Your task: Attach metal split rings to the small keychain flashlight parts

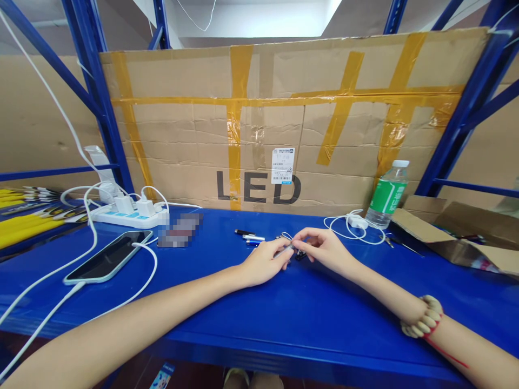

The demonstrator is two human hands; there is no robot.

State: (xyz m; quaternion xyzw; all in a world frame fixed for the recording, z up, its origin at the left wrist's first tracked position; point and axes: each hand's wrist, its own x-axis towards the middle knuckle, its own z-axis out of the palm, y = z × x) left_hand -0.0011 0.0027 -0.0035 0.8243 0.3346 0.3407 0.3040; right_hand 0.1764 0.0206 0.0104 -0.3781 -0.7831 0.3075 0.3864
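Both hands (pixel 292 253) pinch a small pen part (pixel 285 249) mid-shelf (pixel 308 308), edges well apart.

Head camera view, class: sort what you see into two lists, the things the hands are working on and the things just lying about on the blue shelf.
In hand:
left hand and right hand, together pinching a small silver and black part
pen-like pieces lying just behind them

Lying about:
phone on its white cable
power strip
water bottle
coiled white cable
cardboard sheet marked LED
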